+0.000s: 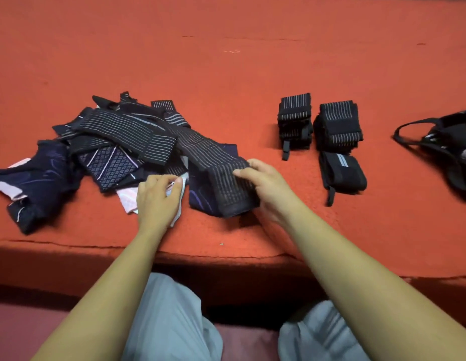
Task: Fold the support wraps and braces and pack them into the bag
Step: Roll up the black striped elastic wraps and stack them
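A loose pile of black striped wraps and navy braces (117, 142) lies on the red surface at the left. My right hand (265, 186) grips the near end of a long black striped wrap (224, 186) that runs out of the pile. My left hand (156, 199) pinches a pink-and-white brace (129, 200) at the pile's near edge. Three folded wraps sit to the right: one striped bundle (294, 121), a second (338, 127), and a plain black one (343, 173). The black bag (450, 144) lies at the far right, partly cut off.
The red cloth-covered surface (226, 61) stretches far back, with its front edge (221, 252) just before my knees. A small pale thread (231, 51) lies in the distance. A navy brace with pink trim (36, 183) sprawls at the pile's left.
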Action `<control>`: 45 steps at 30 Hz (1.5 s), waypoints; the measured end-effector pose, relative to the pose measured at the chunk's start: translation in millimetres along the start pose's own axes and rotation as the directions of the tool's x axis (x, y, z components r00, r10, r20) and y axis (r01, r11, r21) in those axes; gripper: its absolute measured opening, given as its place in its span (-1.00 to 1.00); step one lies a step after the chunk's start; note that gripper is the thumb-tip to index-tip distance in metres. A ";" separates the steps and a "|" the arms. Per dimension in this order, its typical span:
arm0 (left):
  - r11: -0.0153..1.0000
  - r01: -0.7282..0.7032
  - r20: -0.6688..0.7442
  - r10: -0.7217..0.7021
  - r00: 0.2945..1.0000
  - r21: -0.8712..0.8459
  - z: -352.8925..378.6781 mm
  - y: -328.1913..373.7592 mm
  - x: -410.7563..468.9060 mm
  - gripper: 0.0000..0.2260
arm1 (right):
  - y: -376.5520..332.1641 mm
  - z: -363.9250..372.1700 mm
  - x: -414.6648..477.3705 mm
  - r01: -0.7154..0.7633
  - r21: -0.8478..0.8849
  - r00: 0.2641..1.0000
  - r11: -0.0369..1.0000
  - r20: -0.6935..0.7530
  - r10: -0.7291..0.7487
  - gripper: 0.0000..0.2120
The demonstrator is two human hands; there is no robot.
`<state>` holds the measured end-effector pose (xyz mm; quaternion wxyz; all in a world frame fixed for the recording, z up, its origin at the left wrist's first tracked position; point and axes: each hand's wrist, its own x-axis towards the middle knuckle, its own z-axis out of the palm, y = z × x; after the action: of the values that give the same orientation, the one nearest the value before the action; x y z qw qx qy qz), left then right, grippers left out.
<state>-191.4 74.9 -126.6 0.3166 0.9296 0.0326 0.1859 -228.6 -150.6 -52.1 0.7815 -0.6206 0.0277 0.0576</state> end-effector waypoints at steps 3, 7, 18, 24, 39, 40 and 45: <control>0.994 0.042 -0.045 -0.047 0.998 -0.099 -2.3 5.6 0.7 -0.83 | -13.7 -28.3 -10.1 0.007 -0.321 0.998 0.947 0.059 0.012 -0.82; 0.926 -0.253 -0.059 0.246 0.967 -0.281 -16.4 48.4 10.3 -0.71 | -25.9 -43.2 -18.7 0.012 -0.467 0.966 0.884 0.235 0.110 -0.83; 0.793 -0.352 0.629 0.610 0.482 -0.498 -33.6 138.4 2.1 -0.35 | -68.1 -83.5 -43.4 0.067 -0.305 0.919 0.950 0.389 0.060 -0.86; 0.789 -0.405 0.570 0.614 0.547 -0.461 -26.1 159.4 0.1 -0.79 | -69.6 -96.1 -46.6 0.047 -0.255 0.933 0.966 0.357 0.049 -0.86; 0.672 0.414 0.786 0.474 0.397 -0.614 -55.4 194.6 -13.4 -0.70 | -85.6 -105.4 -14.8 0.190 0.139 0.919 0.972 -0.373 -0.126 -0.83; 0.669 0.453 0.807 0.475 0.350 -0.590 -54.3 192.8 -16.3 -0.75 | -88.2 -106.5 -11.3 0.203 0.121 0.899 0.972 -0.417 -0.136 -0.89; 0.644 0.563 0.850 0.314 0.423 -0.518 -21.6 171.5 -31.9 -0.92 | -88.9 -117.0 1.5 0.218 -0.090 0.839 0.972 -0.492 -0.233 -0.85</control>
<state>-238.7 -55.1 -18.1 0.6501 0.6485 -0.1421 -0.3698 -212.8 -284.1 7.0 0.7394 -0.6250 0.1548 -0.1968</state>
